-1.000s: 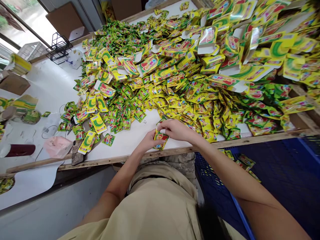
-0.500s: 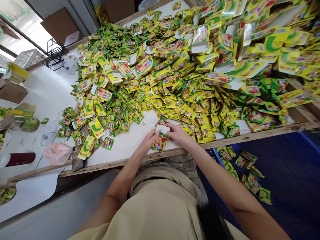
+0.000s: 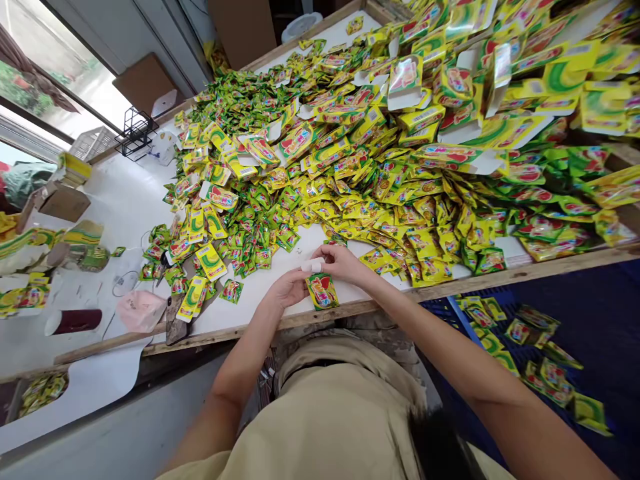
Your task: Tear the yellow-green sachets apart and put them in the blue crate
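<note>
watermelon-print carton (image 3: pixel 323 292) was held above the table's front rim (image 3: pixel 450 288)

the left hand (image 3: pixel 290 288), half-curled, held its left side; the right hand (image 3: pixel 340 262) pinched its white flap (image 3: pixel 314 265) between thumb and finger; yellow and green sachets (image 3: pixel 350 200) lay heaped beyond

- Left arm (image 3: pixel 245 357): bent at the elbow, bare forearm angled forward and inward
- Right arm (image 3: pixel 440 340): bare, extended diagonally forward and inward
- Left hand (image 3: pixel 289 288): palm turned inward, fingers partly curled toward the right side; fingertips partly hidden, closure unclear
- Right hand (image 3: pixel 340 262): back of hand uppermost, fingers bent, fingertips drawn together in a pinch
- Both hands: near each other, ahead of the torso (image 3: pixel 330 413)
</note>
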Motion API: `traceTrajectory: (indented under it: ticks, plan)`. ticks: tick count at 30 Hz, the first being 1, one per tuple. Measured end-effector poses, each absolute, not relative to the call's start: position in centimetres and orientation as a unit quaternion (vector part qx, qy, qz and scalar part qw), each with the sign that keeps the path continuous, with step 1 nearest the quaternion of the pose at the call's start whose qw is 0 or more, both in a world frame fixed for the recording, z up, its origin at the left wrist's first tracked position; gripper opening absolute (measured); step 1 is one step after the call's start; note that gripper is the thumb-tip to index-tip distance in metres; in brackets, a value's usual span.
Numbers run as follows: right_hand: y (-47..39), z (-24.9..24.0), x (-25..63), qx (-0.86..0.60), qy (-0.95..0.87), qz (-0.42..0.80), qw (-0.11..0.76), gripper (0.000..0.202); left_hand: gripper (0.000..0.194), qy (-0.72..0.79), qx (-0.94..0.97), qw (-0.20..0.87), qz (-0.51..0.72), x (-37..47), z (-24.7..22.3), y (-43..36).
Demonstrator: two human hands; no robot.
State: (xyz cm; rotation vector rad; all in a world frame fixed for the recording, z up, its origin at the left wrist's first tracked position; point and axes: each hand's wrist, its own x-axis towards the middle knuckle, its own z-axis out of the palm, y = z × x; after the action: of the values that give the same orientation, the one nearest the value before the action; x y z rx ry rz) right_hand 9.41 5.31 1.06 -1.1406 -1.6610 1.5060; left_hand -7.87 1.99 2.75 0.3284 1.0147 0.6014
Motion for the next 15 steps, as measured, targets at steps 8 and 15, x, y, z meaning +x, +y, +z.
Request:
traceTrajectory:
  ticks: [8,15]
  plan:
    - [4.6,1.9,12.3,-0.355,-0.700,0.551,0.284,0.023,0.024,0.565,0.415,0.583,0.411,-7.2,3.5,-0.6]
    - [3.6,1.7,12.7,-0.369,-0.713,0.526,0.280,0.025,0.026,0.559,0.438,0.590,0.384,-7.2,3.6,-0.7]
